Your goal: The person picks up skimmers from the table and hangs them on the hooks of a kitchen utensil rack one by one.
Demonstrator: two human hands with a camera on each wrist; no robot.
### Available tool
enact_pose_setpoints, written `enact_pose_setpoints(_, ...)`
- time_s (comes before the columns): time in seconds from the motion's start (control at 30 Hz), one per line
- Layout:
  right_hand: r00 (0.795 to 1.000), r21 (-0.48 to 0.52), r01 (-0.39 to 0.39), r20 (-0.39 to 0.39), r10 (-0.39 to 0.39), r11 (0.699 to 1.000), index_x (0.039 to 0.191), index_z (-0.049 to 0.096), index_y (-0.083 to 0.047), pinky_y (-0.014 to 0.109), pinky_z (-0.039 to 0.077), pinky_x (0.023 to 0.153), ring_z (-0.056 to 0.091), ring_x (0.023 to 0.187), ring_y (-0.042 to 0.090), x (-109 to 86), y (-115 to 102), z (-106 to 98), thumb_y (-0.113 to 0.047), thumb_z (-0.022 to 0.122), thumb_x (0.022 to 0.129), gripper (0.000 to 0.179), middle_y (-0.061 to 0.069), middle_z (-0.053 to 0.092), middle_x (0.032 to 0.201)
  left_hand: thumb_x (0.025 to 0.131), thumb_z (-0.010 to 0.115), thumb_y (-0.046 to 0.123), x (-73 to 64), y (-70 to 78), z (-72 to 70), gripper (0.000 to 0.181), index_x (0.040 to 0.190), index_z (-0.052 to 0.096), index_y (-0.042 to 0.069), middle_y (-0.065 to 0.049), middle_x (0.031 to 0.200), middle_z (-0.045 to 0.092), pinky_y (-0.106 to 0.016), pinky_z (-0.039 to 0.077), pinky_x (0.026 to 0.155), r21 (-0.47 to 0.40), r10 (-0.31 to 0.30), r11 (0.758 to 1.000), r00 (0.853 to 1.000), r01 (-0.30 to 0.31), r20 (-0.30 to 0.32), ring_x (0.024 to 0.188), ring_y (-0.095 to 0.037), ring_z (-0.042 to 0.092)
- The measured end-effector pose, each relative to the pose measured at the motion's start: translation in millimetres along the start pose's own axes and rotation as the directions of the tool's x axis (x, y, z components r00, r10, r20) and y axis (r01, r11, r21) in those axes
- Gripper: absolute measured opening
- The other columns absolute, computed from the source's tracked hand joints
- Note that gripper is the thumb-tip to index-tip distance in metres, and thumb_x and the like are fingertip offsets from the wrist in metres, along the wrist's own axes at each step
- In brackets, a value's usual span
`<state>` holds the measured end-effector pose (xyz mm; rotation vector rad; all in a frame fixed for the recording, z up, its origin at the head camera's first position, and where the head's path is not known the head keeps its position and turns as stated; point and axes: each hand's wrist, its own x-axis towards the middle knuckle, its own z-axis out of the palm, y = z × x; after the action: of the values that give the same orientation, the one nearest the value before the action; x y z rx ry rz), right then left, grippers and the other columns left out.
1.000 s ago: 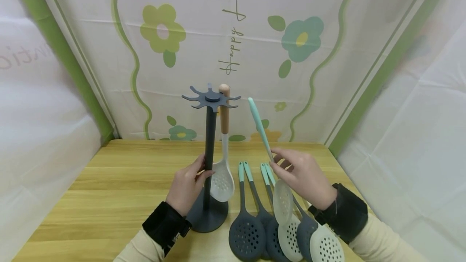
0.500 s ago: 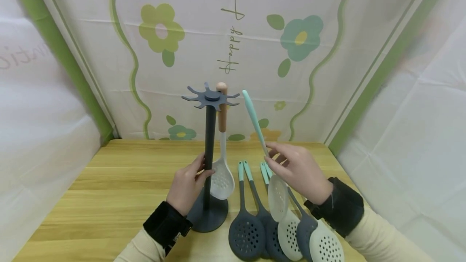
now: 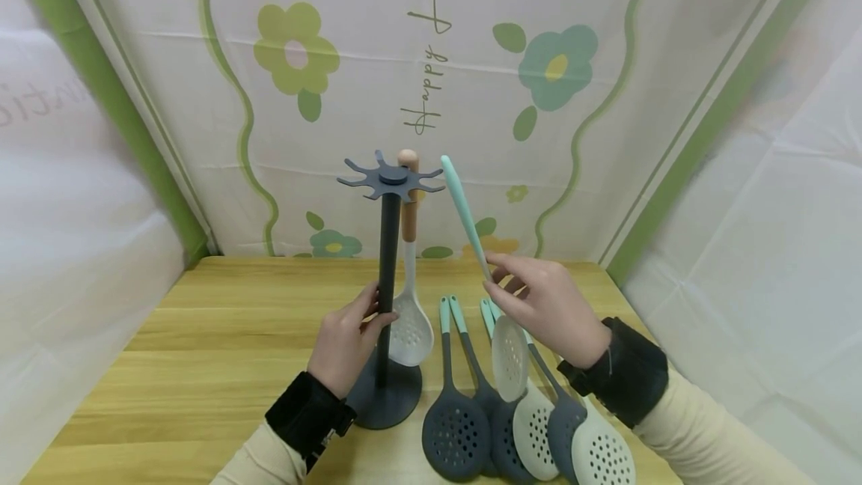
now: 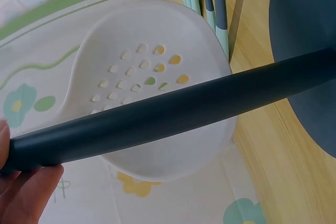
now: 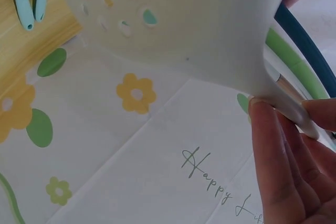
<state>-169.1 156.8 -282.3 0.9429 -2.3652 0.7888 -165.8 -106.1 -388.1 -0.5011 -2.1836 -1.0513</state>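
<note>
My left hand grips the pole of a dark utensil stand, which has a round base and a top ring of curved hooks. From one hook hangs a white slotted spoon with a wooden handle, its bowl behind the pole in the left wrist view. Raised to the right of the stand, a white skimmer is pinched at its neck by my right hand. Its mint handle points up and left, the tip close to the hook ends. The right wrist view shows its perforated head near.
Several skimmers lie side by side at the front right, some dark and some white, mint handles pointing away. They rest on a wooden table. A flowered curtain rises behind the far edge.
My right hand has moved left and slightly up, bringing the skimmer's handle tip nearer the hooks. The left hand stays on the pole; the hanging slotted spoon has shifted slightly left.
</note>
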Motion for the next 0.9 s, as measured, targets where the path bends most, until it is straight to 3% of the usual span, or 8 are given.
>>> enact_pose_setpoints(0.43, 1.0, -0.007, -0.021, 0.009, 0.021, 1.0, 0.119, 0.073, 0.002, 0.029, 0.06, 0.058, 0.068, 0.066, 0.01, 2.7, -0.1, 2.5, -0.007, 0.07, 0.089, 0.031, 0.005, 0.074, 0.086, 0.086, 0.072, 0.006, 1.3, 2.0, -1.0, 0.035, 0.119, 0.067, -0.004, -0.017, 0.102, 0.077, -0.037, 0.063, 0.069, -0.014, -0.031, 0.999, 0.999, 0.031, 0.008, 0.09, -0.03, 0.076)
enact_pose_setpoints(0.9, 1.0, -0.006, -0.015, 0.021, 0.015, 1.0, 0.117, 0.074, 0.001, 0.028, 0.06, 0.059, 0.067, 0.066, 0.008, 4.1, -2.0, 5.9, -0.006, 0.07, 0.089, 0.029, 0.006, 0.075, 0.088, 0.085, 0.073, 0.006, 1.2, 1.0, -0.4, 0.035, 0.118, 0.068, -0.004, -0.017, 0.101, 0.077, -0.037, 0.063, 0.068, -0.011, -0.023, 1.0, 1.0, 0.023, 0.005, 0.09, -0.03, 0.076)
